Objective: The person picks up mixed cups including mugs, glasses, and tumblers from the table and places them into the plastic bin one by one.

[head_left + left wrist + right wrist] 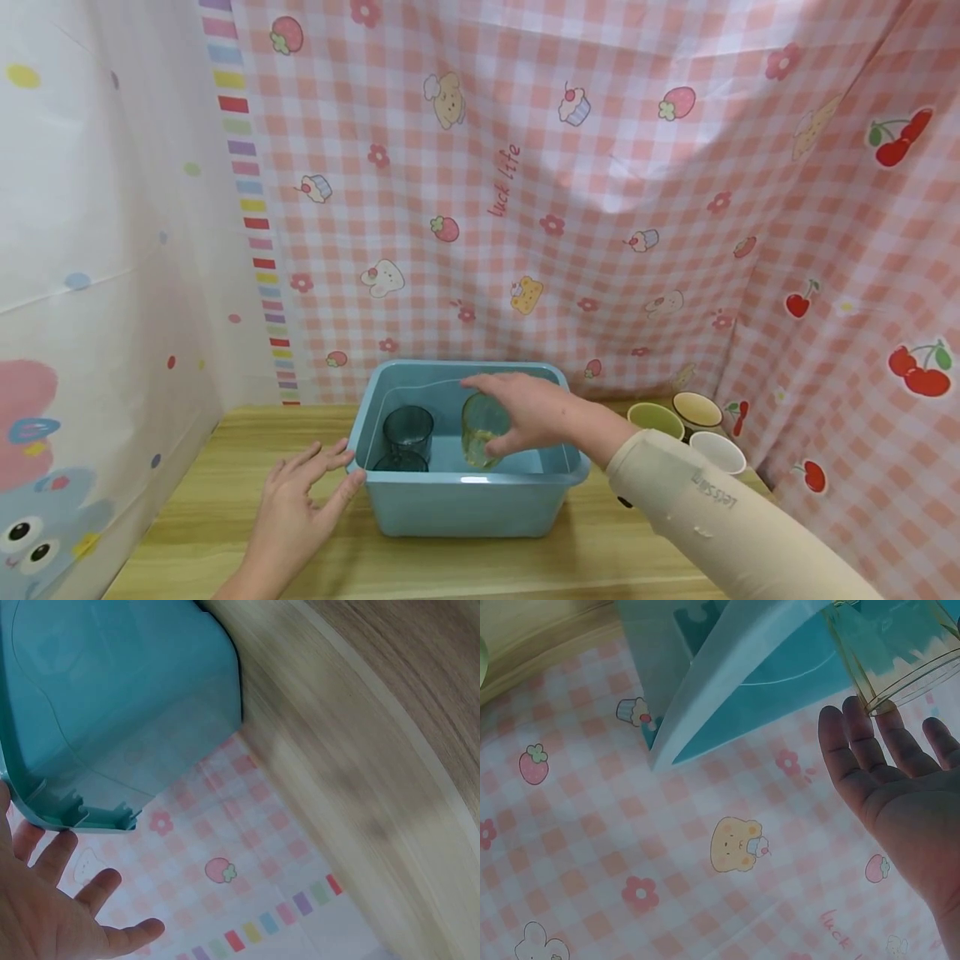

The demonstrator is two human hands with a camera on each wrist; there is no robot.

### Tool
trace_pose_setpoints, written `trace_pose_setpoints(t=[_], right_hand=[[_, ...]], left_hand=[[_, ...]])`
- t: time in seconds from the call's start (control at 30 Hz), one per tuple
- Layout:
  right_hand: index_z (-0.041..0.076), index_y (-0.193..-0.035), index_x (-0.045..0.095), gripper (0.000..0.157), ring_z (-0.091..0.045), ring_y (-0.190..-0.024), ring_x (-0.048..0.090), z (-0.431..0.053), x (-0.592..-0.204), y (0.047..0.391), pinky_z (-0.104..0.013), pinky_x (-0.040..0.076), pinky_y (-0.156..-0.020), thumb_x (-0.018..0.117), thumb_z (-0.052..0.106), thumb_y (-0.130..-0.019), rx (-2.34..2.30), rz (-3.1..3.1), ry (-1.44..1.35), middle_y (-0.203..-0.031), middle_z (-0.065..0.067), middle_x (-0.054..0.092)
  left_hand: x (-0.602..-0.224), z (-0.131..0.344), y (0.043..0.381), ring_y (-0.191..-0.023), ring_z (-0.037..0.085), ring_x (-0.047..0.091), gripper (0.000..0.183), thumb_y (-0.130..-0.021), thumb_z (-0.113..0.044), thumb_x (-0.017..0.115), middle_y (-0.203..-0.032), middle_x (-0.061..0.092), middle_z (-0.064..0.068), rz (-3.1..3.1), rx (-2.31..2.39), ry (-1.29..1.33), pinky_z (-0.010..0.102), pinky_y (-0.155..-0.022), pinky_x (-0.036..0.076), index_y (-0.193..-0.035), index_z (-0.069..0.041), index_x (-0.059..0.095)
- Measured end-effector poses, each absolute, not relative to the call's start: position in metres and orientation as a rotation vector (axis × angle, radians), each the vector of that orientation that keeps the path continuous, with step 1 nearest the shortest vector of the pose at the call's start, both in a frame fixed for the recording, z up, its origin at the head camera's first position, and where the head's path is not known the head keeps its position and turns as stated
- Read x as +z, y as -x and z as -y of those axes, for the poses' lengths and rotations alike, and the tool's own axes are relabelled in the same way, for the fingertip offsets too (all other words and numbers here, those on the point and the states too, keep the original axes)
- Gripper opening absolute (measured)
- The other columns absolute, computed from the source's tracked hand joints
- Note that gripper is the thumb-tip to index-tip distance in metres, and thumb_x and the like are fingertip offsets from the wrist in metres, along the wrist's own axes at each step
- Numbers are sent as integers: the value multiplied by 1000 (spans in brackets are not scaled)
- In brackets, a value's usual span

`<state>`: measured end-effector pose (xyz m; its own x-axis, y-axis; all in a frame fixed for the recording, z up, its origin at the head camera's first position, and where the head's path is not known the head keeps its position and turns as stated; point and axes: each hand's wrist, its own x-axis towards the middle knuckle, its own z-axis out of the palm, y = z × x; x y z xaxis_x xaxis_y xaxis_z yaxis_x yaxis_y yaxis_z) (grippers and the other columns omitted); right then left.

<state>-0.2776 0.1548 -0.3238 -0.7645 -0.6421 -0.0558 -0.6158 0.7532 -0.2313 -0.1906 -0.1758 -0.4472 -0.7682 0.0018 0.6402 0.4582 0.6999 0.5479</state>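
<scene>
A light blue plastic basin (472,508) stands on the wooden table. My right hand (536,412) reaches over its right side and holds a clear yellow-tinted glass (477,425) between thumb and fingers, inside the basin. In the right wrist view, fingertips (889,712) meet the rim of that glass (900,671). Two dark tinted glasses, a rear one (408,427) and a front one (401,462), sit in the basin's left part. With fingers spread, my left hand (292,504) touches the basin's left rim; the left wrist view shows the fingertips (56,851) at that rim.
On the table to the right, partly behind my forearm, are a green cup (656,419), a yellow cup (697,408) and a white cup (717,452). A pink checked cloth (480,167) hangs behind the basin, and a white cloth (112,208) hangs at the left.
</scene>
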Motion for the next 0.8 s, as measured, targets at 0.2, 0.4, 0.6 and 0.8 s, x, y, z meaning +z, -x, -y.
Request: trace_pose_setpoints(t=[0.2,0.4,0.6,0.8], right_hand=[[29,-167,35,92,-25,-151,51,-151,-327,276,-49,52,-116,85,40,-91,-296,-2802,1031,-169,-1,46],[28,-167,35,92,-25,-153,49,-146,-332,276,-49,50,-118,85,40,-91,-286,-2785,1054,-170,0,46],[29,-167,35,91,-25,-154,48,-145,-335,276,-49,51,-118,84,41,-92,-274,-2775,1047,-171,1,44],[29,-167,35,91,-24,-155,47,-142,-336,276,-49,51,-118,84,42,-92,-264,-2769,1049,-170,0,44]], left_hand=[[-448,176,190,-128,53,65,31,-89,-24,88,-131,78,11,2287,-959,342,90,-104,32,-116,-8,81],[-449,176,191,-127,53,66,31,-88,-23,89,-130,78,11,2281,-942,350,90,-102,33,-115,-10,81],[-448,176,191,-127,53,66,31,-88,-22,89,-130,79,10,2282,-955,355,89,-103,32,-116,-11,82],[-448,177,192,-126,53,66,31,-87,-20,90,-129,79,11,2264,-941,364,90,-102,34,-116,-12,82]])
